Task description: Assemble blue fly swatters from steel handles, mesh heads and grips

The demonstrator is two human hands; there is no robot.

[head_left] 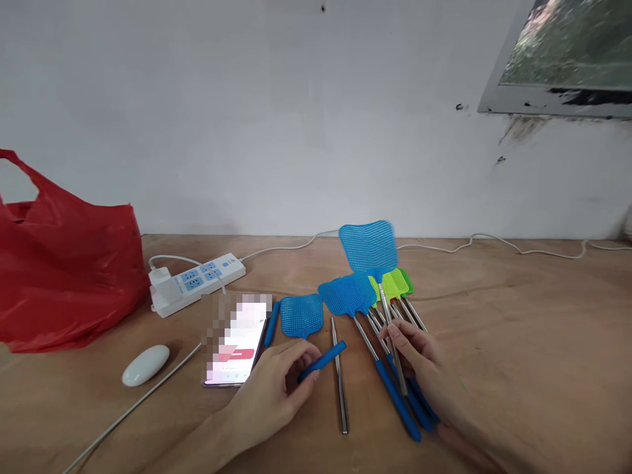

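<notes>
My left hand (276,392) is closed round a loose blue handle sleeve (323,360), pinched between thumb and fingers. My right hand (419,362) grips the metal rod of a raised blue fly swatter (368,247), whose head stands tilted above the pile. Under it lie several assembled swatters: blue heads (345,294) and green heads (395,284), their rods and blue grips (397,401) fanned toward me. A separate blue swatter head (301,315) lies flat on the wooden table (518,342), beside a bare metal rod (339,382). Another blue sleeve (271,324) rests next to the phone.
A phone (237,345) with a lit screen lies left of my left hand. Behind it sit a white power strip (197,282) and its cable. A white oval object (145,364) and a red plastic bag (64,263) are at the left. A white wall backs the table.
</notes>
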